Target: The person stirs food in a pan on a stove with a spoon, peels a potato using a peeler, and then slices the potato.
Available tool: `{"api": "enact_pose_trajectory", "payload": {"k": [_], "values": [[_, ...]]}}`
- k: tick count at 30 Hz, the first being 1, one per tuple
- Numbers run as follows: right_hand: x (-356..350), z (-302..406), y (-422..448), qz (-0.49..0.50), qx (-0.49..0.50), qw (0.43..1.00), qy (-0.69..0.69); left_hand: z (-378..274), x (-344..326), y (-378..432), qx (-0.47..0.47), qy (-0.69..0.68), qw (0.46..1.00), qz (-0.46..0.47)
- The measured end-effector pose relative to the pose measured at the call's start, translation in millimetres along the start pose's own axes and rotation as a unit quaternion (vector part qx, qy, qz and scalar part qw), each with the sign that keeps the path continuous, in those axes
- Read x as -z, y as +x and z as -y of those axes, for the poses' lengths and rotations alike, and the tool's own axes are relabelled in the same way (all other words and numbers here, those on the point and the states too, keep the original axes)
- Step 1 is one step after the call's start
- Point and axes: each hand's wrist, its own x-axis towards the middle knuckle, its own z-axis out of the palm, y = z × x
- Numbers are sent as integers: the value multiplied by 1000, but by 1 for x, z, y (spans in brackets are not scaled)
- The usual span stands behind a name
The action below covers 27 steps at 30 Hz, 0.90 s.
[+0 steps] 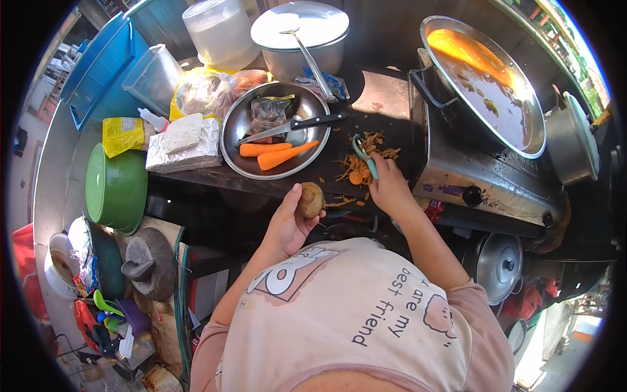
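Note:
My left hand (pixel 290 224) holds an unpeeled potato (pixel 311 200) between thumb and fingers, just off the counter's front edge. In my right hand (pixel 390 185) is a peeler with a light blue handle (pixel 371 165), held over a pile of orange carrot peelings (pixel 377 142). A round cut piece of carrot (pixel 356 177) lies in that pile. Left of it, a steel bowl (pixel 230 156) contains two peeled carrots (pixel 281 158) and a clear packet (pixel 268 115). A knife with a black handle (pixel 318 121) reaches across the bowl to its right rim.
A gas stove (pixel 450 179) on the right bears a wide pan of orange-brown liquid (pixel 485 93). Behind the bowl stand a lidded pot with a ladle (pixel 303 54) and plastic containers (pixel 220 36). A foil-wrapped block (pixel 183 152) and green basin (pixel 117 188) are at left.

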Motion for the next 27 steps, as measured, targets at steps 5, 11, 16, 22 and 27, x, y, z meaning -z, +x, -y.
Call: {"api": "enact_pose_trajectory", "payload": {"k": [5, 11, 16, 22, 27], "values": [[21, 26, 10, 82, -233, 879, 408, -6, -23, 9, 5, 6, 998, 58], [27, 17, -1, 101, -288, 690, 656, -8, -30, 19, -11, 49, 997, 62], [26, 7, -7, 116, -218, 868, 430, -17, -3, 1, -73, 242, 966, 46], [2, -3, -22, -19, -10, 995, 100, 0, 19, -4, -268, 582, 767, 32], [11, 2, -21, 65, -124, 937, 320, 2, -15, -3, -176, 515, 839, -12]]}}
